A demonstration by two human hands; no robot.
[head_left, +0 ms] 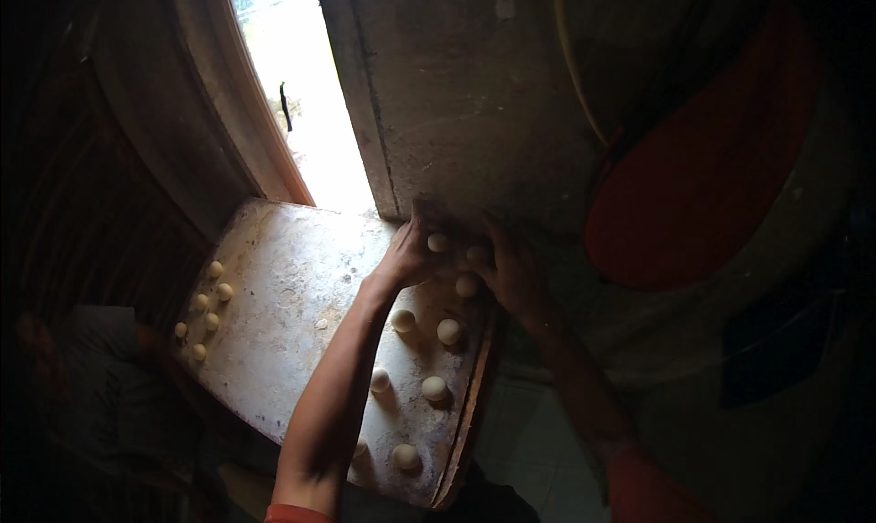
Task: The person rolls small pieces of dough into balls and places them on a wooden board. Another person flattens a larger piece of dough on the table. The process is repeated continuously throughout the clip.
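At the board's far right corner, my left hand (410,254) reaches up beside a pale dough-like ball (437,243), fingers extended in shadow. To its right, my right hand (507,266) is open around the side of another ball (476,253); whether it touches that one is unclear. A third ball (466,286) lies just below them. More balls (448,331) are spread along the right side of the worn, flour-marked board (297,258), partly behind my left forearm. A separate group of smaller balls (212,321) lies along the left edge.
A dark upright panel (447,85) stands beyond the board, beside a bright gap (310,158) with a wooden frame. A red oval object (693,185) is at the right. Another person (109,386) in a grey shirt is at the lower left, in shadow.
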